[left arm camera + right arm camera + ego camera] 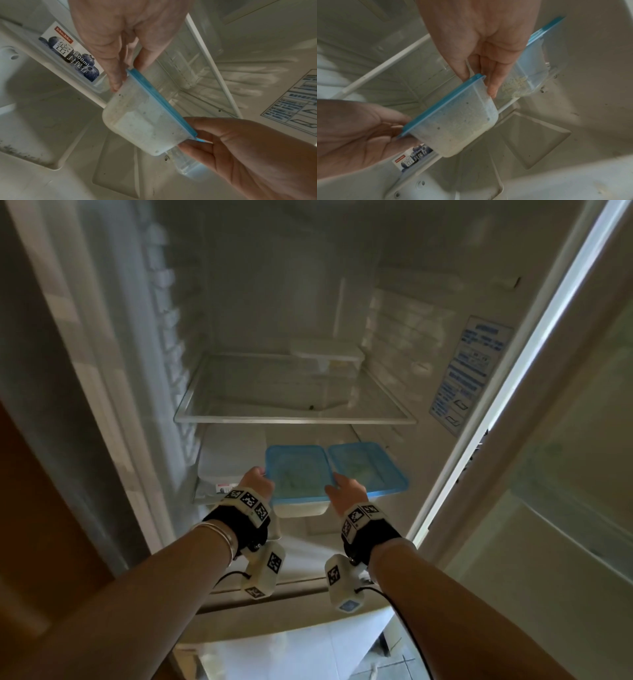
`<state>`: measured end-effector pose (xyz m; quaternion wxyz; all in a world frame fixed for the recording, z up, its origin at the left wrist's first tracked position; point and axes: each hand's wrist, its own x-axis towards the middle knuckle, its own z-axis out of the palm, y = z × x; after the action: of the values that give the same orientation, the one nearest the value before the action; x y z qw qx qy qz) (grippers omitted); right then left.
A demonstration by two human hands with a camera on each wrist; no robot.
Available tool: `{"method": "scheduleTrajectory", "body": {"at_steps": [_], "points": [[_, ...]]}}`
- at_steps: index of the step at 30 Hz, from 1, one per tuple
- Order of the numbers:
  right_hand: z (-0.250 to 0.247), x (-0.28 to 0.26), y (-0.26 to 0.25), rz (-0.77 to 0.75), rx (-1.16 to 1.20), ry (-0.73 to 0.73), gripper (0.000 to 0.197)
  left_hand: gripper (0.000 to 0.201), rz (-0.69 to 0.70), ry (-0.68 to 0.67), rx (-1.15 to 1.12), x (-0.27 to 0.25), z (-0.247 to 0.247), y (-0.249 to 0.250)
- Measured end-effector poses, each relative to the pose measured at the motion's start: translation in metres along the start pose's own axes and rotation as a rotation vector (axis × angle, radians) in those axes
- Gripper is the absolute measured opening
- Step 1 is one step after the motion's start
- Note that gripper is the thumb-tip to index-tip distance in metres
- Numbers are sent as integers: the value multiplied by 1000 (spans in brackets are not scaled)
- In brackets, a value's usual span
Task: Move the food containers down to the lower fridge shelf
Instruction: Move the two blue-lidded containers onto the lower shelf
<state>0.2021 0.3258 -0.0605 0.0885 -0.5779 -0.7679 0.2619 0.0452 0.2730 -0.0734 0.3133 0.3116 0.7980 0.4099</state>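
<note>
**Both hands on a blue-lidded container at the lower shelf**

The left hand (256, 481) and the right hand (345, 490) each pinched one near corner of the container (298, 478), fingers curled over the blue lid's rim and under the cloudy tub. It sat at the centre of the head view, level with the lower shelf (202, 498), its near end out past the shelf's front edge. Just right of it stood a second blue-lidded container (371, 467), the two lids touching. To the left stood a white box (230, 455) with a blueberry label. Above, at the back right of the glass upper shelf (294, 419), rested a clear container (327, 356).
</note>
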Motion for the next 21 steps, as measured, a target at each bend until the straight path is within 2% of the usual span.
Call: {"method": "scheduleTrajectory", "body": {"at_steps": [3, 7, 11, 14, 16, 18, 21], "points": [[1, -4, -5, -76, 18, -91, 59, 46, 6, 0, -6, 1, 1, 1], [7, -10, -11, -169, -128, -220, 71, 51, 23, -4, 42, -2, -1, 1], [5, -10, -6, -252, -242, -176, 66, 49, 81, -10, 144, -8, -8, 0], [0, -10, -8, -258, -220, -180, 63, 46, 200, -14, 246, -15, -11, 1], [-2, -10, -10, -265, -234, -183, 63, 48, 271, -74, 291, -19, -10, 2], [-4, -8, -13, -276, -250, -179, 62, 52, 289, -131, 312, -20, -8, 1], [-9, -5, -19, -278, -270, -188, 63, 57, 284, -113, 372, -17, -6, 2]]}}
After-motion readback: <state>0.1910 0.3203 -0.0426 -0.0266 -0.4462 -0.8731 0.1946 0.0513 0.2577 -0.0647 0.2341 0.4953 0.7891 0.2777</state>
